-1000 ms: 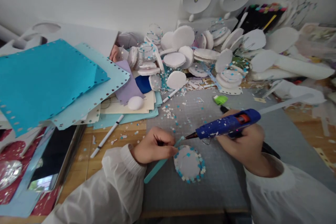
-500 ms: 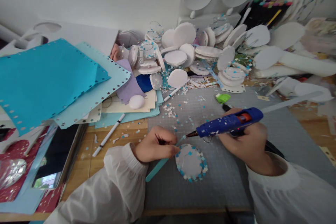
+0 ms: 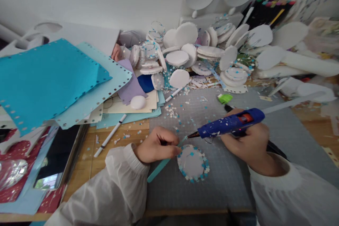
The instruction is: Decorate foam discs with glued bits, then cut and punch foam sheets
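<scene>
Right grip holds glue gun near disc rim.

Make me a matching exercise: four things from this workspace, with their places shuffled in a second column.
Things:
1. Glue gun
2. Teal stick
3. Star-trimmed round piece
4. White oval

Places:
A. Lying on the grey mat
B. In the right hand
C. Lying on cream paper
D. In the left hand

Pairs: 1-B, 2-D, 3-A, 4-C.
</scene>
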A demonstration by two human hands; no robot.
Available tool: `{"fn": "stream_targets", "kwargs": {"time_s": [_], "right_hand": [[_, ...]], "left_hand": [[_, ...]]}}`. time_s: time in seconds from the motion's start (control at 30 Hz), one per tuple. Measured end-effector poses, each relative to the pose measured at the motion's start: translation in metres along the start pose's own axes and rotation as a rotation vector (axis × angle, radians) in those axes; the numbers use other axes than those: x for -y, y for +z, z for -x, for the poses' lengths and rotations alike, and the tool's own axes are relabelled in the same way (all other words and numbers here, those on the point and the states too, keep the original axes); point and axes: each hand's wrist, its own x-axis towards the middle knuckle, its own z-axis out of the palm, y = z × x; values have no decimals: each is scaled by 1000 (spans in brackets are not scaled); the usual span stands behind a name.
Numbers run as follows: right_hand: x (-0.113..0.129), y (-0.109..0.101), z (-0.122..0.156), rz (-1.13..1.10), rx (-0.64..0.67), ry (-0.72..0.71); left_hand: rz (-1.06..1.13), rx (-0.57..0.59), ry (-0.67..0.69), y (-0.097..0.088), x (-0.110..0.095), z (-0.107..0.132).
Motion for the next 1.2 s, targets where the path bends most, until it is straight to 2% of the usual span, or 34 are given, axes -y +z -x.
{"fn": "stream_targets", "kwargs": {"time_s": [0.37, 0.6, 0.8, 0.93, 1.07, 1.2], "right_hand": [[-2, 0, 2, 41, 10, 0], [-2, 0, 1, 77, -3, -52], [-1, 0, -2, 200, -118, -163], [-7, -8, -9, 351, -231, -52], [-24, -33, -9, 512, -356, 107], [-49, -68, 11, 598, -295, 303]], "left_hand": [[8, -3, 8, 0, 1, 0], [12, 1, 19, 0, 2, 0], [19, 5, 36, 0, 2, -1], [21, -17, 16, 1, 2, 0], [58, -62, -27, 2, 3, 1], [91, -96, -36, 2, 3, 1]]}}
